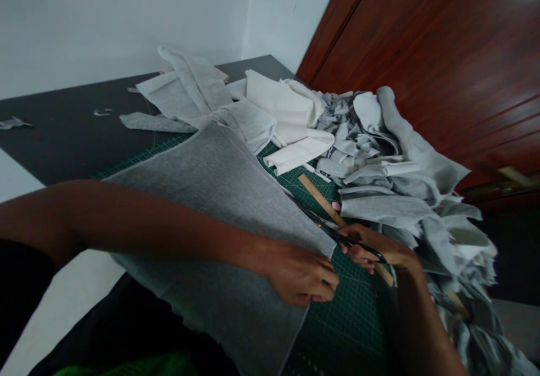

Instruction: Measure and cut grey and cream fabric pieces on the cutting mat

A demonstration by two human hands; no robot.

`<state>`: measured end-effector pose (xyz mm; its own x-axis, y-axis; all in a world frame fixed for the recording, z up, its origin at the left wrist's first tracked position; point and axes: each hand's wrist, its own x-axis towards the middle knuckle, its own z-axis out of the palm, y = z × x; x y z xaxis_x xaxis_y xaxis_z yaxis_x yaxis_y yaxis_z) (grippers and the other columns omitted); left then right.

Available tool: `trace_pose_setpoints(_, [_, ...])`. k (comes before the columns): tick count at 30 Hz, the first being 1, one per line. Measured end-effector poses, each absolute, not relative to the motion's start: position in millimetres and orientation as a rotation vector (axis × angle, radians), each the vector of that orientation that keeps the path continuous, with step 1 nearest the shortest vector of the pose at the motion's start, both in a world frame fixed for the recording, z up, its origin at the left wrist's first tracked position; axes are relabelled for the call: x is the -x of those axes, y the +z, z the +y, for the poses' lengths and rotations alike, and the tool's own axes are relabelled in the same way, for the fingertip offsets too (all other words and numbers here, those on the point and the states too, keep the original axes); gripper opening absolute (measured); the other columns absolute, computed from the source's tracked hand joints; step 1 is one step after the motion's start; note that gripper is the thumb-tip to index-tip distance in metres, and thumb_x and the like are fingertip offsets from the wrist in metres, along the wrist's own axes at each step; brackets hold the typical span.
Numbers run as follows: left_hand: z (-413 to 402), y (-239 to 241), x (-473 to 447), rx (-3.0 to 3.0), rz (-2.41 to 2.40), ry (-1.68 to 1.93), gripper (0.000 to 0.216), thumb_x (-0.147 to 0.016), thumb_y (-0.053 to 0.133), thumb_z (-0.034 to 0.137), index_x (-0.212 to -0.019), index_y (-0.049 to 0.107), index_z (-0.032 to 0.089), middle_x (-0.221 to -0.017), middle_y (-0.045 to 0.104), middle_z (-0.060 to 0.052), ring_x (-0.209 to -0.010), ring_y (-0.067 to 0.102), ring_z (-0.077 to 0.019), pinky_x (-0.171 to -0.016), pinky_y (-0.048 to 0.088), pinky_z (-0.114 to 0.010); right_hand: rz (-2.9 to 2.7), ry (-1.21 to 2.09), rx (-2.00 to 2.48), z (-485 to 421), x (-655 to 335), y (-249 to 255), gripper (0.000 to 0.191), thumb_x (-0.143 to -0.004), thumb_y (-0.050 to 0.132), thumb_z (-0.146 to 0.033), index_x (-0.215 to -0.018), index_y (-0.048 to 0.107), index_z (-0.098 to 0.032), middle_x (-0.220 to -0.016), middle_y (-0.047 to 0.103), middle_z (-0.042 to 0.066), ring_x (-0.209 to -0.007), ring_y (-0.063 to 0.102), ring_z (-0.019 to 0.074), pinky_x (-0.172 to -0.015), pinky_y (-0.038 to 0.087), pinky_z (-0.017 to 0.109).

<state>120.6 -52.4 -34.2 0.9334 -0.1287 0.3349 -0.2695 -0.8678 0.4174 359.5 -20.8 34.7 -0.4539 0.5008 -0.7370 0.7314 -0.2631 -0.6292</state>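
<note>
A large grey fabric sheet [211, 196] lies on a green cutting mat [354, 320]. My left hand [299, 275] is closed, pinching the sheet's near right edge. My right hand [375, 249] grips black scissors [324, 227], whose blades point along the right edge of the sheet. A wooden ruler [324, 202] lies on the mat just beyond the scissors, partly under my right hand.
A heap of grey fabric strips and offcuts [400, 168] fills the right side of the dark table [54, 134]. White and grey folded pieces [278, 112] lie at the back. A red-brown wooden door [442, 55] stands to the right. Small scraps [12, 123] lie far left.
</note>
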Motion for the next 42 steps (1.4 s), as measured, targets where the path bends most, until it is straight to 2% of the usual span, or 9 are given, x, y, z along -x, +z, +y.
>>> trace_pose_setpoints(5, [-53,-45,-122,-2.542,-0.318,0.613,0.033,-0.082,0.061,0.008,-0.074,0.035,0.028,-0.099,0.066,-0.007,-0.098,0.064,-0.0256,-0.103,0.05,-0.038,1.743,-1.838,-1.519,-19,-355,36,0.07,-0.065,0.08,-0.09,-0.082,0.056,-0.026,-0.055,0.043,-0.005,-0.046,0.034,0.0114,-0.048,0.035,0.033])
trace_pose_setpoints(11, [-51,-49,-124,-2.498,-0.338,0.639,0.033,-0.082,0.058,0.009,-0.074,0.032,0.028,-0.096,0.064,-0.007,-0.095,0.061,-0.0259,-0.098,0.05,-0.038,1.694,-1.858,-1.592,-18,-328,47,0.057,-0.065,0.087,-0.072,-0.074,0.055,-0.026,-0.05,0.04,-0.006,-0.043,0.032,0.0098,-0.045,0.032,0.031])
trace_pose_setpoints(16, [-50,-51,-126,-2.428,-0.347,0.627,0.033,-0.08,0.061,0.012,-0.073,0.033,0.028,-0.094,0.064,-0.006,-0.094,0.062,-0.0277,-0.098,0.05,-0.039,1.688,-1.816,-1.618,-18,-316,53,0.055,-0.061,0.088,-0.069,-0.075,0.055,-0.026,-0.051,0.04,-0.007,-0.042,0.032,0.0093,-0.044,0.034,0.029])
trace_pose_setpoints(21, [-52,-51,-126,-2.474,-0.361,0.661,0.035,-0.083,0.057,0.01,-0.072,0.03,0.03,-0.094,0.065,-0.009,-0.093,0.061,-0.0296,-0.096,0.049,-0.04,1.7,-1.853,-1.584,-16,-322,44,0.055,-0.072,0.083,-0.07,-0.079,0.053,-0.026,-0.053,0.04,-0.01,-0.043,0.033,0.0084,-0.044,0.037,0.026])
trace_pose_setpoints(26, [-52,-52,-128,-2.426,-0.348,0.666,0.033,-0.082,0.057,0.009,-0.067,0.034,0.028,-0.088,0.062,-0.006,-0.088,0.06,-0.0278,-0.093,0.049,-0.039,1.704,-1.865,-1.531,-11,-322,35,0.055,-0.073,0.083,-0.068,-0.082,0.05,-0.025,-0.053,0.041,-0.011,-0.043,0.035,0.0073,-0.042,0.04,0.022])
trace_pose_setpoints(33, [-52,-60,-131,-2.474,-0.337,0.665,0.028,-0.083,0.059,0.012,-0.069,0.039,0.027,-0.089,0.062,-0.004,-0.087,0.063,-0.0258,-0.096,0.051,-0.039,1.696,-1.862,-1.572,-10,-318,29,0.037,-0.083,0.074,-0.051,-0.081,0.049,-0.024,-0.053,0.041,-0.011,-0.042,0.037,0.0062,-0.04,0.041,0.019])
trace_pose_setpoints(37, [-54,-58,-131,-2.489,-0.286,0.627,0.029,-0.081,0.064,0.012,-0.069,0.041,0.026,-0.089,0.063,-0.002,-0.09,0.065,-0.0252,-0.098,0.052,-0.037,1.762,-1.827,-1.596,-15,-318,27,0.039,-0.08,0.077,-0.051,-0.08,0.048,-0.024,-0.053,0.041,-0.012,-0.041,0.037,0.0056,-0.04,0.04,0.019])
trace_pose_setpoints(42, [-54,-49,-129,-2.455,-0.189,0.419,0.03,-0.081,0.064,0.011,-0.07,0.04,0.025,-0.092,0.064,-0.001,-0.102,0.068,-0.0255,-0.108,0.05,-0.037,1.797,-1.806,-1.633,-21,-314,25,0.045,-0.079,0.079,-0.058,-0.08,0.049,-0.024,-0.05,0.039,-0.012,-0.039,0.034,0.0064,-0.038,0.038,0.02])
